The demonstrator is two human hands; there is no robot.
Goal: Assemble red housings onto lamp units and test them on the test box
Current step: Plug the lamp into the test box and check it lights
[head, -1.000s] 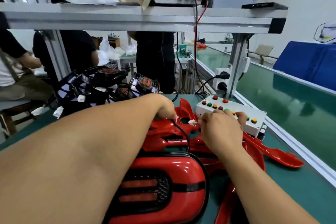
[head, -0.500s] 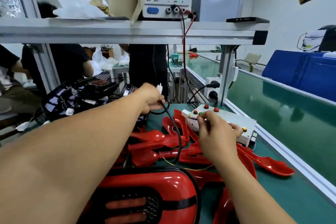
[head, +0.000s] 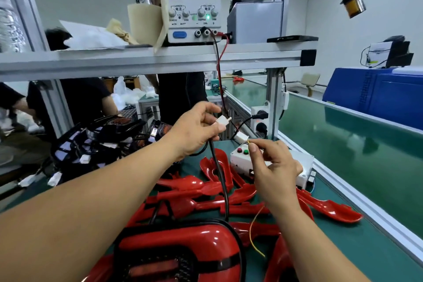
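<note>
Head view, left hand (head: 194,130) pinching white plug (head: 222,120) — nose aimed right, right hand (head: 274,169) pinching yellow wire (head: 250,231), its connector (head: 242,138) aimed up-left.

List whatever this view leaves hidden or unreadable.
Test box: head view, the right hand, pinching a wire, covers most buttons.
Lamp unit: cut off by the bottom edge.
Supply current reading: digits smeared.
Plug pins: too small, in the left hand grip.
</note>
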